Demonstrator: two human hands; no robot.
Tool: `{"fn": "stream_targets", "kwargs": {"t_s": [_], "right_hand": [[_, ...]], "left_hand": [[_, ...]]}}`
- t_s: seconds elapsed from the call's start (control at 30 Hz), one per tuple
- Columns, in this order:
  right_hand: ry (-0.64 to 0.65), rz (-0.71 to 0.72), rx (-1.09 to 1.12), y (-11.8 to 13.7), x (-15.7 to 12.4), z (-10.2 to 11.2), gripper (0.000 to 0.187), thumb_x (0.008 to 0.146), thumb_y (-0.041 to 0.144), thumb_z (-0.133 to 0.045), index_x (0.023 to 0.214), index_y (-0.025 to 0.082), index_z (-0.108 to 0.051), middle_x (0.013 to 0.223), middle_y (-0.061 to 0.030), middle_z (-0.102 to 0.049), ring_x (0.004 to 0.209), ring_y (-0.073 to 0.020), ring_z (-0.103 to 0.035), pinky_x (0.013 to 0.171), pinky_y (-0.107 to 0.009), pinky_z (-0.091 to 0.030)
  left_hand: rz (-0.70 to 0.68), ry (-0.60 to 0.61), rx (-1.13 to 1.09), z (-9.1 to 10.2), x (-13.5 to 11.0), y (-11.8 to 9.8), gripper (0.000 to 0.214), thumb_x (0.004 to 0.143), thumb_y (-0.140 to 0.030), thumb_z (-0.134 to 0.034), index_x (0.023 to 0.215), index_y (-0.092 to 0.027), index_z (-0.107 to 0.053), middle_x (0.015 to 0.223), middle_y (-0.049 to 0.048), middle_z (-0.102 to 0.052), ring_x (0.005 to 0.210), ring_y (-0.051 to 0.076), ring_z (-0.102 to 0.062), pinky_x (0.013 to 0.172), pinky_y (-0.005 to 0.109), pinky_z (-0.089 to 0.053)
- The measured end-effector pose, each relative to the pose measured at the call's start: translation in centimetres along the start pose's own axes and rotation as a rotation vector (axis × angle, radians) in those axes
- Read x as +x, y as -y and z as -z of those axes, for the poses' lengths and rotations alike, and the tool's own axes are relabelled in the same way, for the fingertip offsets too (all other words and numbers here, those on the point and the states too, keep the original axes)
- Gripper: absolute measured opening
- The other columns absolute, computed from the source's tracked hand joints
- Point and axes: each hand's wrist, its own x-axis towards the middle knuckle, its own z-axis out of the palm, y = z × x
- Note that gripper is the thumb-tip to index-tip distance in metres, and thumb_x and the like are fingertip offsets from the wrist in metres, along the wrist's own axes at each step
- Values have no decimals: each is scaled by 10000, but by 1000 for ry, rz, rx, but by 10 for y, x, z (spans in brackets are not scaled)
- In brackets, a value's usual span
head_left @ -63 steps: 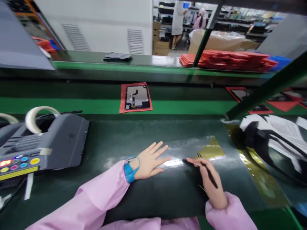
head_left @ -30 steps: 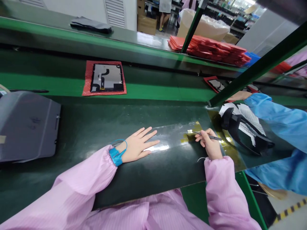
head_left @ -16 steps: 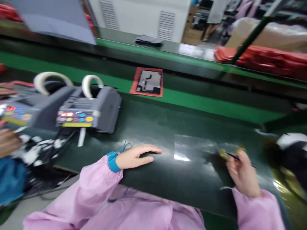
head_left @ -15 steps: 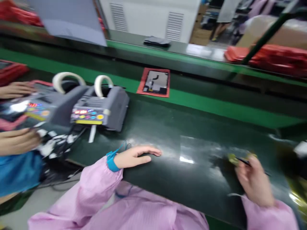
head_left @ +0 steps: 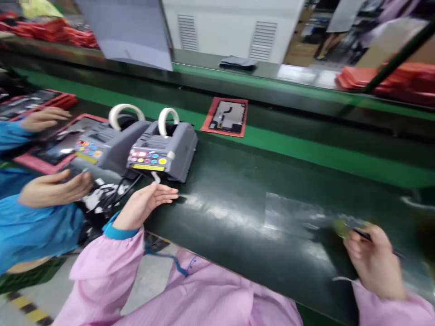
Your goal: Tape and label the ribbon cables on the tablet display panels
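Observation:
My left hand point(head_left: 144, 203) is at the front of the nearer tape dispenser point(head_left: 159, 156). Its thumb and forefinger meet at a short white strip of tape point(head_left: 156, 177) that bends out of the machine's mouth, while the other fingers stretch to the right. On the right, my right hand point(head_left: 375, 260) is closed around a slim black tool point(head_left: 360, 233), too blurred to identify. A small yellow-green piece point(head_left: 340, 228) shows beside the fingertips; whether it is held I cannot tell. Left of this hand, a clear film sheet point(head_left: 282, 210) lies on the dark table point(head_left: 231, 244).
A second tape dispenser point(head_left: 110, 147) stands to the left. Beyond it are a co-worker's hands point(head_left: 56, 190) in blue sleeves. A flat device panel point(head_left: 228, 115) lies on a red sheet at the back. Red packs point(head_left: 384, 79) and a grey cloth point(head_left: 238, 62) rest on the shelf.
My left hand has moved left from the middle of the table to the dispenser's tape strip, which is now bent. My right hand keeps its grip on the black tool. The view has shifted left.

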Motion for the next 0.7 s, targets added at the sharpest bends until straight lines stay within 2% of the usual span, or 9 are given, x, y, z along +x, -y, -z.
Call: {"fn": "stream_targets", "kwargs": {"t_s": [0.07, 0.13, 0.23, 0.33, 0.43, 0.53, 0.63, 0.7], "right_hand": [[-52, -14, 62, 4, -1, -6, 479, 696, 588, -871, 708, 251, -531, 551, 47, -534, 400, -86, -438, 335, -217, -307], [-61, 12, 86, 4, 0, -9, 520, 683, 631, -873, 713, 248, -521, 548, 62, -544, 397, -82, -444, 338, -202, -327], [-57, 51, 90, 1, 3, -8, 522, 714, 649, -851, 729, 252, -512, 554, 63, -564, 391, -86, -447, 333, -202, -317], [-39, 68, 79, 0, 4, -7, 496, 745, 633, -836, 748, 257, -512, 565, 61, -578, 391, -94, -454, 336, -209, -310], [-17, 82, 70, -1, 5, -7, 486, 763, 633, -825, 755, 260, -512, 565, 60, -582, 384, -98, -454, 336, -215, -303], [-17, 97, 66, -2, 5, -6, 488, 772, 649, -819, 785, 266, -516, 569, 64, -590, 382, -100, -454, 342, -217, -294], [-78, 166, 16, -4, 3, -3, 447, 849, 685, -742, 940, 286, -563, 667, 39, -679, 451, -127, -555, 387, -224, -336], [-115, 284, -187, -7, 3, 1, 401, 939, 671, -641, 1035, 283, -603, 849, -34, -774, 655, -189, -711, 512, -280, -474]], "left_hand": [[81, -14, -27, -7, 3, 0, 614, 786, -774, -746, 934, -179, -782, 1050, 121, -836, 1009, 325, -790, 873, 398, -634], [140, -16, -11, -9, 5, 1, 665, 815, -848, -639, 941, -212, -782, 1062, 96, -838, 1027, 327, -786, 847, 387, -640], [178, 4, 24, -5, 8, 1, 770, 805, -934, -522, 1077, -259, -771, 1179, 94, -816, 1095, 353, -764, 831, 392, -638], [203, 4, -25, -3, 11, -3, 804, 732, -940, -609, 1174, -282, -747, 1267, 83, -787, 1151, 375, -738, 828, 400, -640], [212, -121, -30, -5, 17, -7, 667, 724, -862, -697, 1032, -274, -759, 1187, 51, -817, 1198, 383, -713, 929, 481, -631], [129, -299, 28, -8, 20, -5, 451, 735, -712, -788, 801, -274, -702, 1027, -12, -842, 1260, 356, -680, 1065, 572, -568], [16, -320, 57, -9, 18, 2, 432, 742, -653, -827, 666, -267, -648, 907, -64, -833, 1194, 315, -711, 1103, 607, -537], [-49, -297, 34, -9, 14, 8, 407, 772, -633, -822, 645, -280, -664, 883, -90, -826, 1124, 287, -735, 1118, 606, -527]]}}
